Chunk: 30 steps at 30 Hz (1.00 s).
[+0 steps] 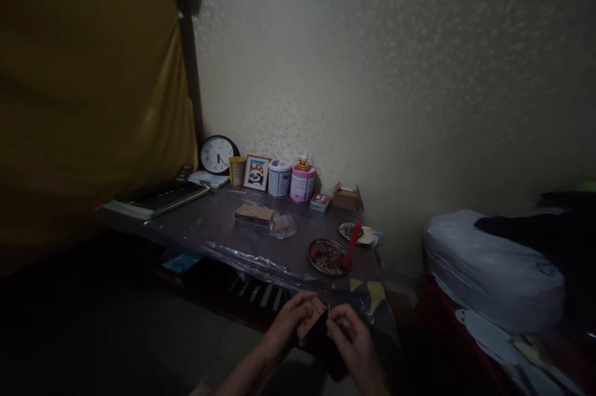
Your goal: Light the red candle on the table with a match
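Matchbox (pixel 313 320) sits low in the middle of the picture, near the person, just in front of the near edge of the table (pixel 209 222). It is a small brown box. The left hand (pixel 285 321) holds it from the left side, with the fingers closed around it. The right hand (pixel 351 337) is just beside it on the right, and its fingers are pinched together at the box's top corner. Something thin may be between those fingers, but the room is too dark to tell. Both hands are close together and touch the box. On the table, a clear plastic sheet covers the top. A round plate (pixel 327 256) lies near the right end, and a red candle (pixel 350 245) leans on it. A second small plate (pixel 356 232) is just behind that one. In the middle of the table lies a flat brown block (pixel 254 214) with a clear bag (pixel 282 225) beside it. Far back by the wall stand a clock (pixel 217 154), a yellow cup (pixel 237 171), a small picture (pixel 256 173), a white tin (pixel 279 178), a pink tin (pixel 302 183) and a brown box (pixel 347 197). Books (pixel 158 198) lie at the left end. A yellow cloth (pixel 88 92) hangs on the left. A white bundle (pixel 488 272) lies on the right.
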Each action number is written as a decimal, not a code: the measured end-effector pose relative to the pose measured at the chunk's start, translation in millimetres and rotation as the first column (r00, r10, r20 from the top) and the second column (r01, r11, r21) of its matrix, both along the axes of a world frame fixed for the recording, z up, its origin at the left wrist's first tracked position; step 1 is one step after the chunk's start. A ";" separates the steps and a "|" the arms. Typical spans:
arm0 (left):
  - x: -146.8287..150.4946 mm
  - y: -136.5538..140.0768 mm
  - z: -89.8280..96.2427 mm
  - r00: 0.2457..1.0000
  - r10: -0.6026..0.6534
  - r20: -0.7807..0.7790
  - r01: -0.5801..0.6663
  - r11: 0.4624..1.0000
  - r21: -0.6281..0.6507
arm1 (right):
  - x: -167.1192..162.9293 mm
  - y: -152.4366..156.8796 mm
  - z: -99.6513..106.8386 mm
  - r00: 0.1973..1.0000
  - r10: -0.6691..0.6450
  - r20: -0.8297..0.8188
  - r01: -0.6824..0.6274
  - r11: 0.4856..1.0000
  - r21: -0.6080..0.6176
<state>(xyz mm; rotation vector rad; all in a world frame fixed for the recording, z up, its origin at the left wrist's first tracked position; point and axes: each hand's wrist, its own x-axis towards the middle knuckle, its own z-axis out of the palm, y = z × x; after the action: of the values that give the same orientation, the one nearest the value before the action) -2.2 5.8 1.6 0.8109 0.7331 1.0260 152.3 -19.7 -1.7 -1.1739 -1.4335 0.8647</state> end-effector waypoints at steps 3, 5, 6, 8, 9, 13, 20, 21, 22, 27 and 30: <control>2.0 -0.6 2.1 0.999 0.022 0.027 -0.022 1.000 -0.007 | -11.3 -5.2 -5.3 0.988 0.010 0.153 -0.037 0.984 0.172; 3.6 0.4 0.7 0.999 0.013 0.044 -0.012 1.000 -0.025 | -17.4 -7.8 -7.0 0.969 0.016 0.245 -0.084 0.959 0.269; 4.3 1.3 -0.6 0.999 0.003 0.049 -0.002 0.999 -0.036 | -19.9 -8.8 -7.1 0.959 0.014 0.284 -0.106 0.945 0.310; 5.3 3.3 -3.5 0.998 0.001 0.065 0.002 0.999 -0.040 | -24.0 -10.5 -6.3 0.942 -0.001 0.335 -0.131 0.919 0.371; 5.6 4.2 -4.8 0.997 0.009 0.076 -0.006 0.999 -0.036 | -25.8 -11.2 -5.7 0.942 -0.014 0.335 -0.126 0.911 0.392; 6.0 6.1 -6.5 0.994 0.046 0.103 -0.043 0.999 -0.031 | -31.9 -13.0 -5.2 0.971 -0.030 0.238 -0.080 0.896 0.437; 5.9 6.4 -5.0 0.994 0.036 0.106 -0.035 0.999 -0.010 | -36.0 -12.0 -10.4 0.983 -0.018 0.185 -0.068 0.891 0.448; 5.9 6.6 -5.5 0.994 0.035 0.105 -0.034 0.999 -0.008 | -35.8 -11.7 -11.1 0.982 -0.023 0.186 -0.065 0.889 0.454; 6.0 6.8 -5.9 0.994 0.035 0.103 -0.035 0.999 -0.004 | -35.6 -11.5 -11.9 0.982 -0.027 0.187 -0.062 0.888 0.455; 6.0 5.8 -5.5 0.996 0.024 0.090 -0.025 1.000 0.007 | -34.3 -12.5 -14.0 0.978 -0.064 0.199 -0.016 0.927 0.375; 6.0 5.5 -5.5 0.998 0.020 0.060 -0.021 1.000 0.006 | -34.2 -13.7 -11.3 0.975 -0.069 0.212 -0.021 0.919 0.395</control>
<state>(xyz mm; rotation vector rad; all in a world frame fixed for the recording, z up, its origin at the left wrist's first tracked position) 3.8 11.3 -3.9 0.7767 0.6882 1.0676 118.2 -33.4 -13.0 -0.9950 -1.6774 0.4029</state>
